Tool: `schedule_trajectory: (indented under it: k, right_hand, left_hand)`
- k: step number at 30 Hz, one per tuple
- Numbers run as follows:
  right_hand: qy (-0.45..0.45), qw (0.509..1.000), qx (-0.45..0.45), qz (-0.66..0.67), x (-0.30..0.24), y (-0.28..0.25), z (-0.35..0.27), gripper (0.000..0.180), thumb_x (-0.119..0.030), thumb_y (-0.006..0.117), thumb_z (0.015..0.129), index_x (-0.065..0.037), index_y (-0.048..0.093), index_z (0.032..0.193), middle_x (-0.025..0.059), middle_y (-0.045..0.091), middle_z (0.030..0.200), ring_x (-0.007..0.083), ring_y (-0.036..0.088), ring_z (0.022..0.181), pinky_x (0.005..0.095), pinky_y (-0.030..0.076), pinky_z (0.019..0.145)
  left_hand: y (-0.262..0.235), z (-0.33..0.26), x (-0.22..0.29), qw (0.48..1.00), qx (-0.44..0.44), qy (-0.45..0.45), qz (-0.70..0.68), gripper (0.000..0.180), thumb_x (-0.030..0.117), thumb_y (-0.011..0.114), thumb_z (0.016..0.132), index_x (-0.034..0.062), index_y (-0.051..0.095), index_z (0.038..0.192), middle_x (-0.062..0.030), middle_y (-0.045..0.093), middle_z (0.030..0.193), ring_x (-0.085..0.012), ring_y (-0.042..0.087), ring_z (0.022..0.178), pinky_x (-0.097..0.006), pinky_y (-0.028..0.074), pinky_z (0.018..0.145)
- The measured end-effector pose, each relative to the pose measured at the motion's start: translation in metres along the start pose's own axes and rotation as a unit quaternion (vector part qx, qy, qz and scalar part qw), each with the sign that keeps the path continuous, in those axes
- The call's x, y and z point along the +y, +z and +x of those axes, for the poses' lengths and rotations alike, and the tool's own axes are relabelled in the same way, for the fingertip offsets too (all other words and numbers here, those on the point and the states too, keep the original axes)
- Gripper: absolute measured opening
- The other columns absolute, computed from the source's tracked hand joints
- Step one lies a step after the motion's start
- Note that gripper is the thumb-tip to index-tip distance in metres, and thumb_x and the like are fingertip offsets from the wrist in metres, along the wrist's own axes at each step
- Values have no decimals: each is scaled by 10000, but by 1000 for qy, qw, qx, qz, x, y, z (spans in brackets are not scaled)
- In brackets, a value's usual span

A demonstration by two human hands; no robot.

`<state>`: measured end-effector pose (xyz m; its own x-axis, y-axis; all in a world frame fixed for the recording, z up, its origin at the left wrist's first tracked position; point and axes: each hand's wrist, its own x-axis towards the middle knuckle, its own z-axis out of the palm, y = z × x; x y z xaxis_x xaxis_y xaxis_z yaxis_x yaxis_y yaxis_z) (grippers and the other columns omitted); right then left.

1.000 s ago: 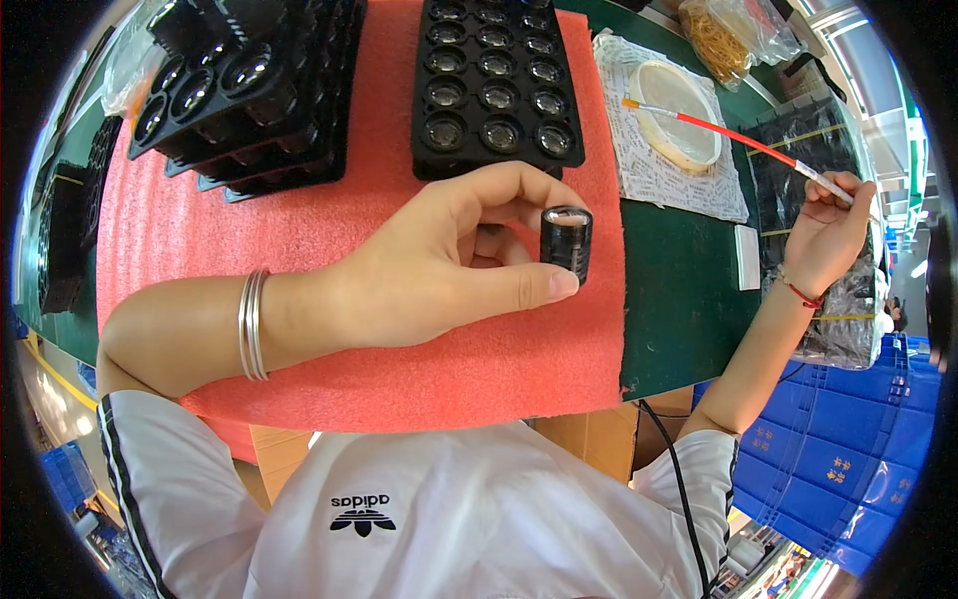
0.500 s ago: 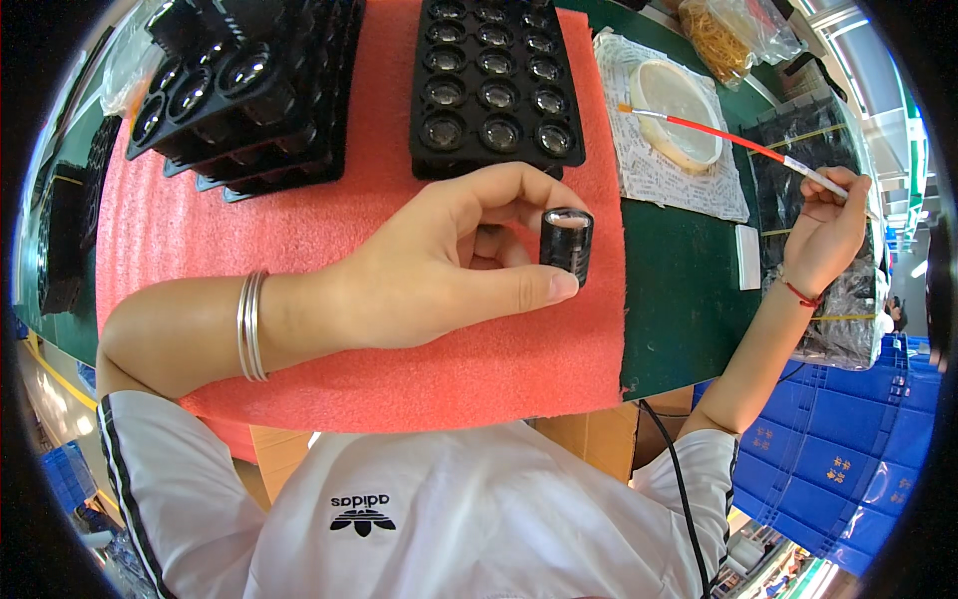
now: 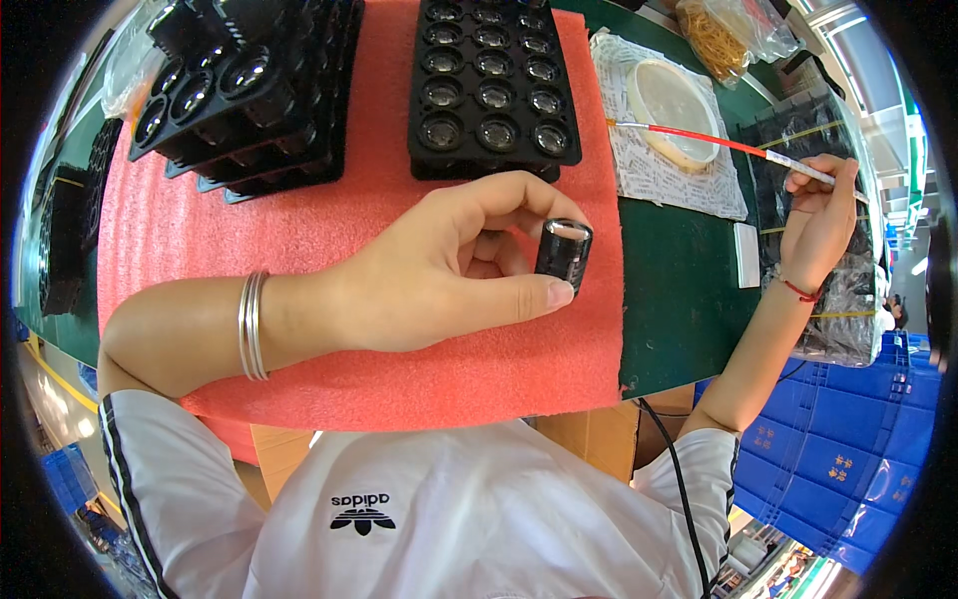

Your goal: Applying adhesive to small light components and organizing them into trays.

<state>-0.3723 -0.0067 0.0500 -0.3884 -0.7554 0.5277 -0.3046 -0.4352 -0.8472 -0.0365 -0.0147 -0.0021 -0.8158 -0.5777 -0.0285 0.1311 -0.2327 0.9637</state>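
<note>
Between the thumb and fingers of my left hand (image 3: 439, 270) is a small black lens barrel (image 3: 564, 252), its shiny round end tilted upward. It is held above the pink foam mat (image 3: 479, 374). Over on the right, my right hand (image 3: 823, 222) grips a thin paintbrush (image 3: 723, 144) by the rear of its handle. The brush has a red and white handle, and its bristle tip points left, just beside the mat's right edge. Under the brush, a round shallow dish (image 3: 674, 112) with a pale rim rests on a printed paper sheet (image 3: 733, 195).
Beyond my left hand lies a black tray (image 3: 469, 160) holding rows of round glassy pieces. Stacked black trays (image 3: 289, 165) stand at the far left. A small white block (image 3: 745, 256) sits on the green table (image 3: 669, 319). Wrapped trays (image 3: 848, 285) and blue crates (image 3: 828, 439) are at right.
My right hand has drawn slightly left, and the brush tip has moved left and down toward the mat. The lens barrel has dipped and tilted a little in my left hand.
</note>
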Motion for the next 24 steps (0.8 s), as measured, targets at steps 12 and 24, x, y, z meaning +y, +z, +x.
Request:
schedule_trajectory:
  k: [12, 24]
  right_hand:
    - [3, 1000, -9, 9, -3, 2, -2, 395, -319, 406, 916, 12, 555, 760, 88, 536, 628, 144, 483, 558, 253, 406, 552]
    - [1, 1000, -21, 8, -3, 0, -2, 397, -325, 409, 914, 9, 556, 759, 86, 542, 628, 141, 490, 551, 247, 408, 545]
  left_hand:
    - [1, -1, -2, 1000, -6, 0, -11, 380, 30, 613, 769, 21, 439, 1107, -43, 522, 995, -104, 508, 934, -254, 417, 820]
    - [1, 0, -1, 1000, -10, -5, -7, 388, 29, 611, 765, 21, 437, 1112, -41, 511, 996, -102, 500, 936, -260, 412, 825]
